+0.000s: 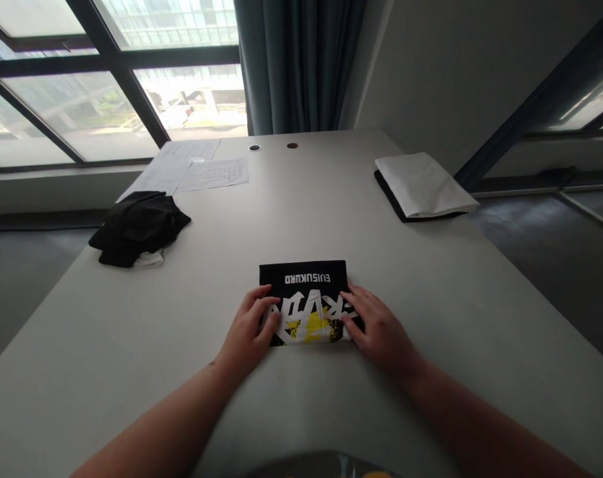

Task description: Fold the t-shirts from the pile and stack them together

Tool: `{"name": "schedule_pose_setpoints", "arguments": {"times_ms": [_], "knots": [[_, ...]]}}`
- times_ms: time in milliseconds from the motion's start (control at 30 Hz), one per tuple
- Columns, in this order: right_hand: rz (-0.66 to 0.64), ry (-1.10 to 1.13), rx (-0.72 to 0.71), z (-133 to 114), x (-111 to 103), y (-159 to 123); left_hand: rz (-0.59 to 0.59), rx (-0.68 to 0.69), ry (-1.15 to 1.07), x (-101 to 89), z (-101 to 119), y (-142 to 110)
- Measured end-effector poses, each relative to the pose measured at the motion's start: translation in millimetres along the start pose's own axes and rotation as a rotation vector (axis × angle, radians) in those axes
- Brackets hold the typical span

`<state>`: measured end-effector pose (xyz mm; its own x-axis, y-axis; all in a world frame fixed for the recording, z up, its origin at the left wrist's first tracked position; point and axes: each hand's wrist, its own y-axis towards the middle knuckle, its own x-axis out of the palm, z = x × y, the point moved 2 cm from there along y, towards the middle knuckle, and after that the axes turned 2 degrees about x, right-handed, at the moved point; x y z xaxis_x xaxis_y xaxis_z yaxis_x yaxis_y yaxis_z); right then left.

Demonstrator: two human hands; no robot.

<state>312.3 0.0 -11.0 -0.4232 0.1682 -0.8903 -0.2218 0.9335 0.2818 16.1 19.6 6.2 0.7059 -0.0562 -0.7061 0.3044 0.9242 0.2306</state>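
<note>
A folded black T-shirt [309, 269] with white lettering and a white and yellow print lies on the table in front of me. Its print is upside down from where I look. At its left edge, my left hand [252, 325] grips the cloth, fingers and thumb bent over the side. My right hand [378, 326] takes hold of the right edge the same way, thumb and fingers on top of the cloth. The parts of the edges under my hands are hidden.
On the white table [301, 212], a crumpled black cloth [139, 226] with a bit of white lies left. Behind it are printed papers [214, 174]. Folded white cloth [426, 182] rests on something black at the right. A dark rounded object [326, 465] shows at the bottom edge.
</note>
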Motion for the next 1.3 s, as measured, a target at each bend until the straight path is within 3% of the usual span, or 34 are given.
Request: {"name": "schedule_pose_setpoints", "arguments": {"times_ms": [100, 233, 400, 667, 767, 867, 1000, 1167, 1300], "knots": [[0.069, 0.042, 0.072, 7, -12, 8, 0.083, -0.111, 0.082, -8.0, -9, 8], [0.015, 0.092, 0.143, 14, -14, 17, 0.027, -0.229, 0.241, -12.0, -18, 16], [-0.026, 0.154, 0.141, 13, -10, 16, -0.05, -0.185, 0.281, -9.8, -17, 17], [0.086, -0.082, 0.125, 9, -6, 18, 0.0, -0.122, 0.263, -6.0, -21, 20], [0.093, -0.065, 0.101, 12, 1, 20, 0.03, -0.152, 0.317, -4.6, -23, 19], [0.062, 0.021, 0.073, 16, 7, 21, 0.095, -0.186, 0.439, -1.4, -26, 18], [0.023, 0.169, 0.104, 18, 7, 23, 0.051, -0.139, 0.42, 5.9, -33, 20], [0.001, 0.444, 0.265, 6, 2, 25, 0.059, -0.065, 0.314, 8.5, -38, 24], [-0.021, 0.787, 0.358, -7, 0, 23, 0.07, -0.059, 0.263, 8.3, -37, 27]]}}
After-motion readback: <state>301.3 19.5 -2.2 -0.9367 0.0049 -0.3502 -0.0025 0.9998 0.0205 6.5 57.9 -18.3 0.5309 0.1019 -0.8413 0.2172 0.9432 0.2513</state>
